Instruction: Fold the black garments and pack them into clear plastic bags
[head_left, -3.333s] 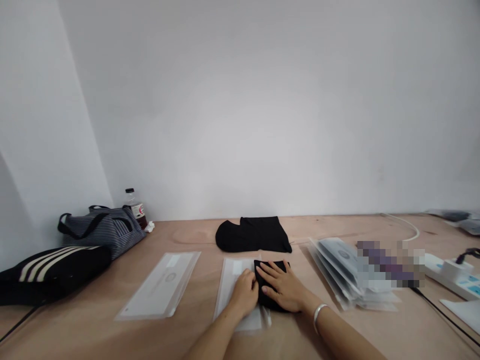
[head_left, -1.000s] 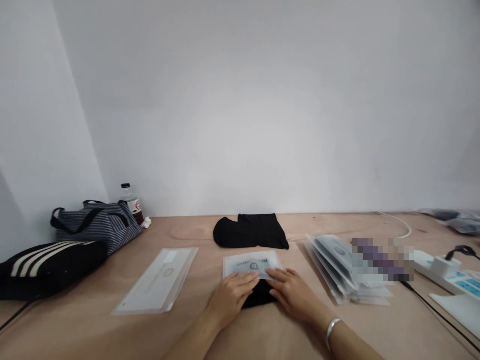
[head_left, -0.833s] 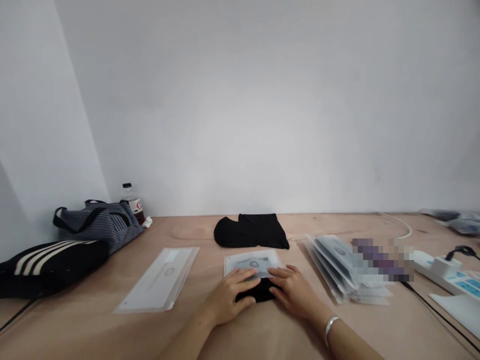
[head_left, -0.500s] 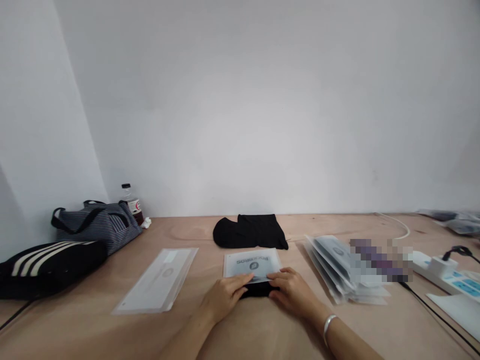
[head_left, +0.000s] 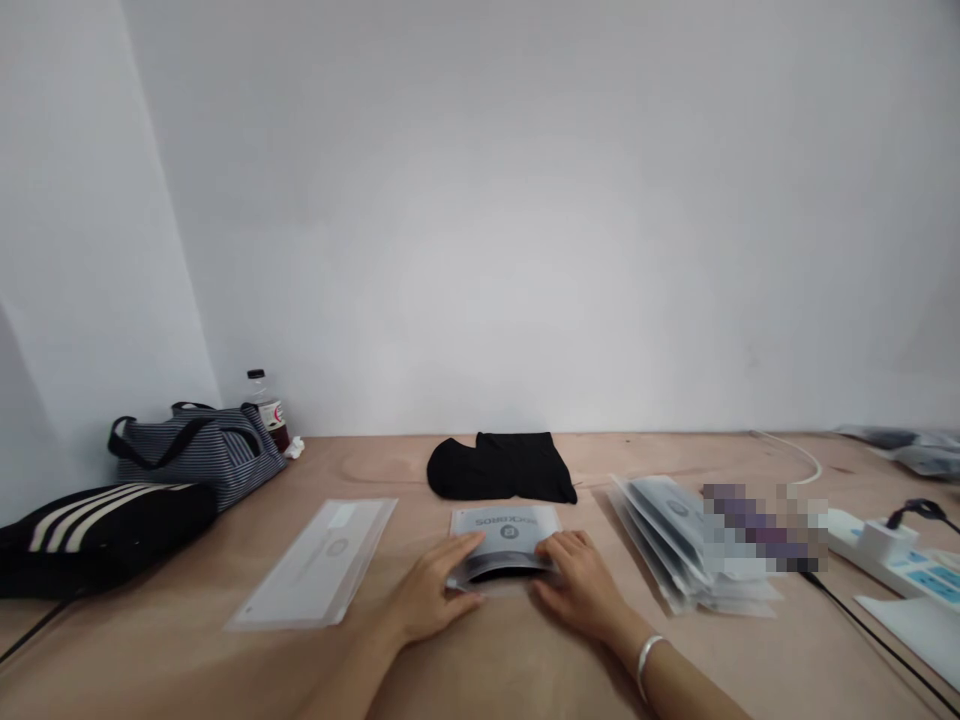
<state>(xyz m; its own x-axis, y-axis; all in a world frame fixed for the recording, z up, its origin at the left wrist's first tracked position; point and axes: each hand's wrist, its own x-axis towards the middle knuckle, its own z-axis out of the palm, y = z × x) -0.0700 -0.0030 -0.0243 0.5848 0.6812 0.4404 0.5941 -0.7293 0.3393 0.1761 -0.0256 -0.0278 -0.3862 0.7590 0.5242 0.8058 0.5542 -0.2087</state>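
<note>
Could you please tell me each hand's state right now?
Left hand: loosely curved, touching the left side of the clear pouch; grip cannot be told.
Right hand: curled at the pouch's right side; grip likewise unclear.

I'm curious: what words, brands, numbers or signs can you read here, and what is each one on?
"ROCKBROS": upside down on the frosted pouch between the left hand and the right hand; its right end is blurred.
Too blurred to read: the print around the round logo on the flat pouch at left.
Too small to read: the emblem on the pouch stack at right.
Too small to read: the bottle label.
</note>
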